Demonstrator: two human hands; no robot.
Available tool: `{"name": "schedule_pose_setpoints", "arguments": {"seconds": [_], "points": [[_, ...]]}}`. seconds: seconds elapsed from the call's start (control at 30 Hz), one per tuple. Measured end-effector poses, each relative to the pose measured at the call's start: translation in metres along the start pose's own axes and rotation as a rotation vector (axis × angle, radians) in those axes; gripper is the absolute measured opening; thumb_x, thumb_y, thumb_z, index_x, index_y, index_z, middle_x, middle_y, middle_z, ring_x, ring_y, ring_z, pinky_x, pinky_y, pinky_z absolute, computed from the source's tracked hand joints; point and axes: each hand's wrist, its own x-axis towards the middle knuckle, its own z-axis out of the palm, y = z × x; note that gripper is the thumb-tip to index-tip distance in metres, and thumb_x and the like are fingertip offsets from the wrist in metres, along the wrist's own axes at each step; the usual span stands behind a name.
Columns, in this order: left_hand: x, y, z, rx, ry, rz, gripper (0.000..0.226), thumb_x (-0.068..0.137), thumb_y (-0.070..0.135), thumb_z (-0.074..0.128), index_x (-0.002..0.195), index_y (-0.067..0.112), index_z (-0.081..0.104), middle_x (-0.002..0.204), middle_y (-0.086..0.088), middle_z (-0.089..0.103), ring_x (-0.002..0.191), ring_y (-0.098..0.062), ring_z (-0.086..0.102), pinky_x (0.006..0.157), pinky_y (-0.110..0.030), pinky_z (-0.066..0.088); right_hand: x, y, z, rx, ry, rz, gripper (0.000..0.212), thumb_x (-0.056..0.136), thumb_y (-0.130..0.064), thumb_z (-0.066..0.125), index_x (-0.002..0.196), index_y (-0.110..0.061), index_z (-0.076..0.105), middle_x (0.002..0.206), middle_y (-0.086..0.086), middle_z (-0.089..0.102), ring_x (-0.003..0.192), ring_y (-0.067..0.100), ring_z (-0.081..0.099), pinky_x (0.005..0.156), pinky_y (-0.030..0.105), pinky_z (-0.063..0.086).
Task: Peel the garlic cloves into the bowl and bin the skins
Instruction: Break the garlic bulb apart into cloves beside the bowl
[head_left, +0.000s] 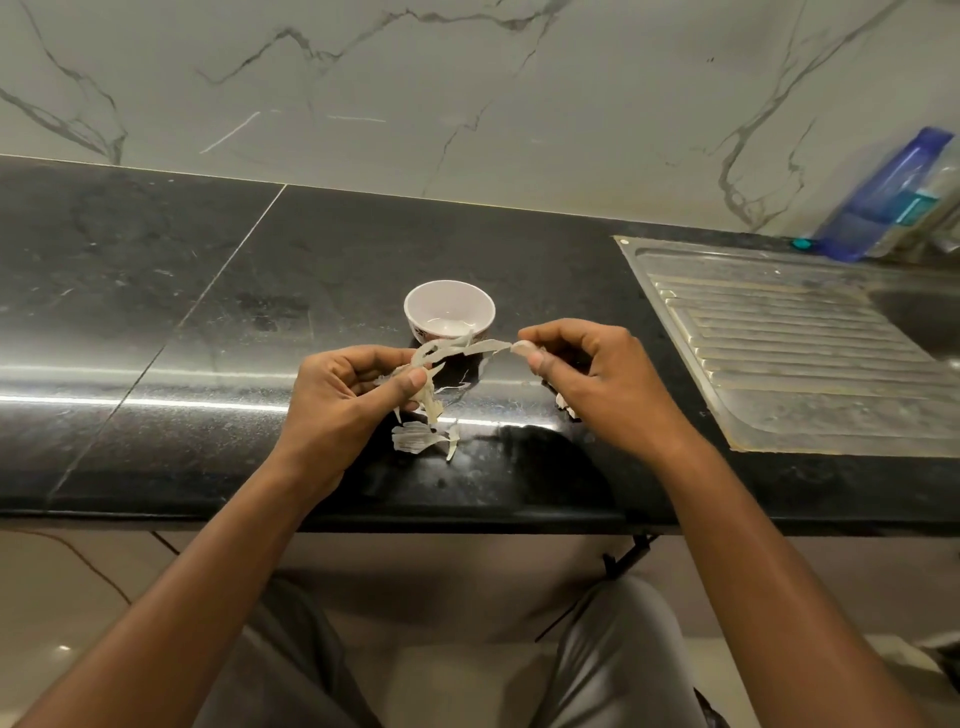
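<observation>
Peeling is under way, at an early stage. Left hand (343, 395) at 9 o'clock: thumb and fingers (363, 358) clamped on the garlic (423, 395), which is mostly hidden. Right hand (587, 379) at 3 o'clock: thumb and forefinger pinched on a skin strip (467, 349) stretched between the hands. Bowl (470, 300) at 12 o'clock on the tabletop (208, 312); no peeled clove visible inside. Loose skins (415, 439) lie at 6 o'clock, unbinned. No bin in view. Judgement: nearly all of the task remains.

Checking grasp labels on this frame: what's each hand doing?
Left hand: closed, gripping the garlic.
Right hand: closed, pinching the end of a skin strip that runs to the garlic.
</observation>
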Motion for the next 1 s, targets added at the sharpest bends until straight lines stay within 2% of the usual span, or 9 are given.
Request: {"name": "schedule_pose_setpoints", "arguments": {"seconds": [0.1, 0.27, 0.37, 0.5, 0.57, 0.67, 0.77, 0.9, 1.0], "points": [[0.000, 0.000, 0.001, 0.007, 0.002, 0.003, 0.024, 0.090, 0.006, 0.076, 0.113, -0.001, 0.077, 0.102, -0.020, 0.079, 0.086, -0.038, 0.071, 0.077, -0.031, 0.065, -0.004, 0.007, -0.016, -0.010, 0.012, 0.041, 0.016, 0.099, -0.037, 0.075, 0.113, -0.031, 0.080, 0.096, -0.012, 0.079, 0.089, 0.006, 0.075, 0.078, 0.022, 0.061], [-0.001, 0.001, 0.001, 0.006, 0.003, 0.002, 0.026, 0.089, 0.007, 0.077, 0.114, 0.000, 0.077, 0.101, -0.018, 0.080, 0.083, -0.039, 0.070, 0.077, -0.031, 0.065, -0.012, 0.017, -0.031, -0.035, 0.047, 0.074, 0.015, 0.099, -0.038, 0.075, 0.111, -0.032, 0.080, 0.099, -0.017, 0.079, 0.095, 0.003, 0.074, 0.089, 0.029, 0.061], [-0.001, 0.002, 0.002, 0.000, -0.014, 0.006, 0.029, 0.089, 0.007, 0.077, 0.118, 0.003, 0.076, 0.102, -0.017, 0.079, 0.086, -0.037, 0.072, 0.079, -0.032, 0.065, -0.015, 0.017, -0.031, -0.002, 0.054, 0.080, 0.019, 0.100, -0.038, 0.074, 0.117, -0.032, 0.078, 0.101, -0.016, 0.079, 0.097, 0.004, 0.074, 0.092, 0.033, 0.062], [-0.001, 0.004, 0.003, 0.067, -0.104, 0.038, 0.039, 0.095, 0.002, 0.072, 0.131, 0.014, 0.072, 0.118, -0.009, 0.077, 0.100, -0.026, 0.073, 0.085, -0.032, 0.063, -0.016, 0.005, -0.019, 0.101, -0.002, 0.063, 0.018, 0.100, -0.033, 0.074, 0.117, -0.030, 0.079, 0.101, -0.009, 0.080, 0.096, 0.012, 0.076, 0.090, 0.037, 0.065], [0.000, 0.005, 0.004, 0.128, -0.143, 0.081, 0.038, 0.097, -0.002, 0.069, 0.131, 0.015, 0.073, 0.128, -0.003, 0.072, 0.112, -0.019, 0.070, 0.085, -0.028, 0.061, -0.015, -0.002, -0.009, 0.103, -0.038, 0.035, 0.016, 0.099, -0.033, 0.075, 0.114, -0.030, 0.080, 0.099, -0.012, 0.079, 0.095, 0.011, 0.074, 0.090, 0.034, 0.064], [0.000, 0.003, 0.004, 0.197, -0.160, 0.113, 0.029, 0.097, 0.000, 0.069, 0.122, 0.013, 0.078, 0.132, 0.002, 0.071, 0.127, -0.018, 0.066, 0.093, -0.035, 0.061, -0.013, -0.010, 0.006, 0.099, -0.091, -0.005, 0.015, 0.100, -0.031, 0.074, 0.114, -0.030, 0.080, 0.099, -0.017, 0.078, 0.096, 0.006, 0.072, 0.091, 0.026, 0.060], [-0.001, 0.001, 0.004, 0.206, -0.148, 0.114, 0.024, 0.095, 0.004, 0.073, 0.117, 0.009, 0.079, 0.127, -0.003, 0.072, 0.122, -0.022, 0.069, 0.093, -0.037, 0.062, -0.011, -0.015, 0.019, 0.111, -0.121, -0.026, 0.017, 0.101, -0.028, 0.073, 0.116, -0.027, 0.080, 0.096, -0.018, 0.077, 0.095, 0.003, 0.071, 0.086, 0.018, 0.057], [-0.002, 0.003, 0.006, 0.200, -0.123, 0.103, 0.024, 0.090, 0.008, 0.079, 0.115, 0.009, 0.080, 0.123, -0.003, 0.073, 0.115, -0.021, 0.072, 0.088, -0.035, 0.064, -0.008, -0.018, 0.030, 0.100, -0.156, -0.048, 0.019, 0.101, -0.028, 0.073, 0.119, -0.026, 0.079, 0.101, -0.017, 0.078, 0.099, 0.002, 0.072, 0.089, 0.018, 0.057], [-0.002, 0.003, 0.006, 0.210, -0.102, 0.093, 0.026, 0.087, 0.012, 0.082, 0.113, 0.009, 0.080, 0.121, -0.002, 0.074, 0.110, -0.021, 0.074, 0.087, -0.043, 0.065, -0.007, -0.020, 0.033, 0.099, -0.169, -0.061, 0.019, 0.102, -0.028, 0.072, 0.120, -0.027, 0.078, 0.103, -0.019, 0.078, 0.102, 0.001, 0.072, 0.092, 0.020, 0.057]]}}
